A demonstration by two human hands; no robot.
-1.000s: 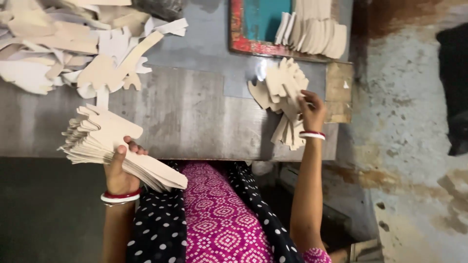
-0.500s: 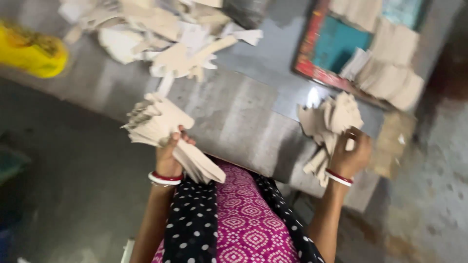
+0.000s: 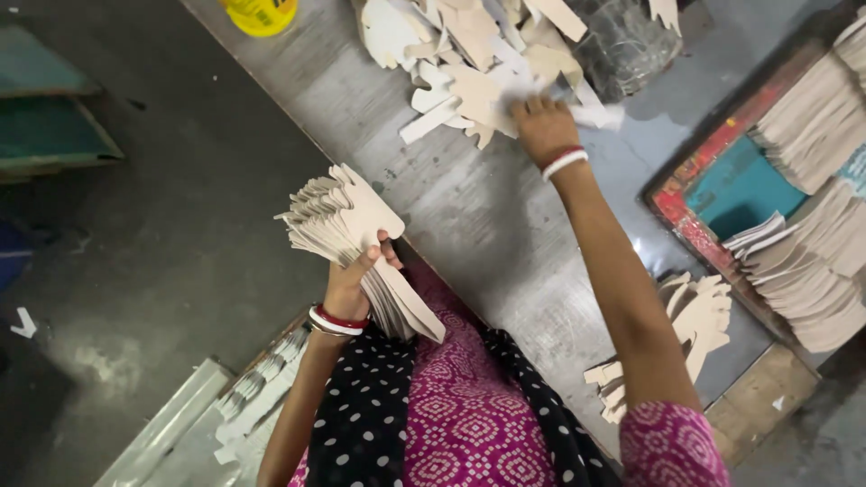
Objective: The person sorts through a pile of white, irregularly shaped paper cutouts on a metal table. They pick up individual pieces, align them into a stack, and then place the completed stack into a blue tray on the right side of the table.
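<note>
I observed two hands. My left hand (image 3: 354,281) was clamped around one thick fanned stack of cutouts (image 3: 347,233), held off the near edge of the table (image 3: 469,216). My right hand (image 3: 541,126) lay flat, fingers together, on the loose pile of cutouts (image 3: 469,54) at the far side. One further stack (image 3: 695,325) lay beside my right forearm, partly hidden. Individual pieces were too many to count. One yellow container (image 3: 260,13) was cut off.

A worn grey metal table (image 3: 469,207) crosses the view. Dark stained concrete floor (image 3: 162,234) lies beside it, dimly lit.
</note>
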